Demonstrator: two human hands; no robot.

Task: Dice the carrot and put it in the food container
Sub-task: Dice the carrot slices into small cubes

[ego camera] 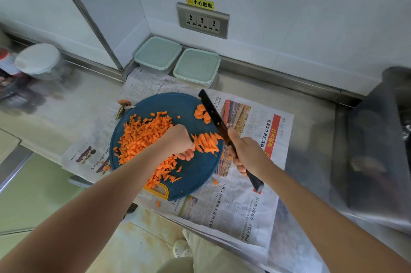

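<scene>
A round blue cutting board (189, 103) lies on newspaper. A heap of diced carrot (142, 137) covers its left half. My left hand (178, 142) has its fingers curled down onto a bundle of carrot sticks (208, 142) at the board's right side. A few round carrot slices (201, 113) lie at the far right of the board. My right hand (245, 152) grips the handle of a dark knife (213, 113), whose blade is raised and points away over the slices. Two lidded food containers (158, 54) (196, 65) stand against the back wall.
Newspaper (246, 201) covers the steel counter and hangs over its front edge. A carrot top (124, 103) lies left of the board. A white-lidded jar (37, 60) stands at far left. A wall socket (202, 20) is behind. A dark blurred object (378, 139) fills the right side.
</scene>
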